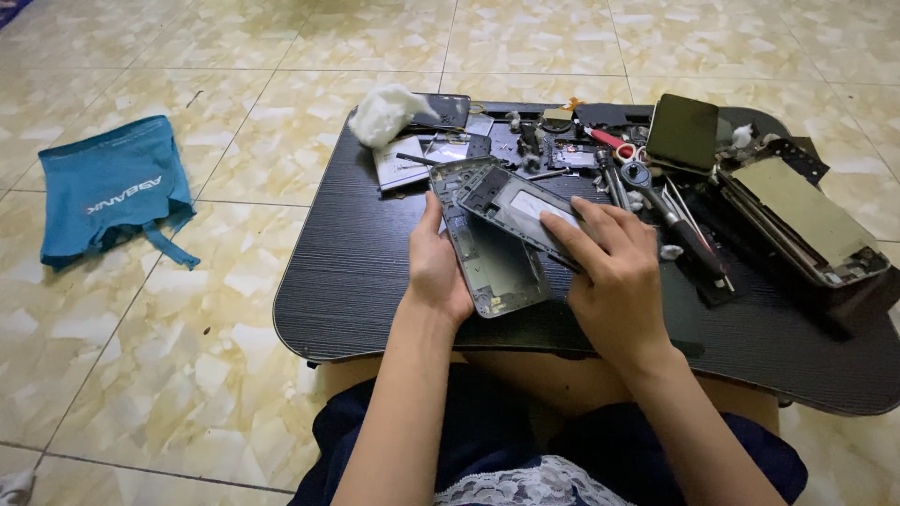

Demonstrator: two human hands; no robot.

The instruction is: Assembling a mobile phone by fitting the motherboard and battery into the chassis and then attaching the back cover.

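At frame centre, the left hand grips the edge of a grey phone frame, steadying it over the black counter. The right hand clasps a second dark panel, angled across the frame. Tools crowd the upper right.

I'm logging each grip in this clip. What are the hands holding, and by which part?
The left hand grips the grey metal phone frame by its left edge; the right hand holds the dark rectangular phone panel at its right end.
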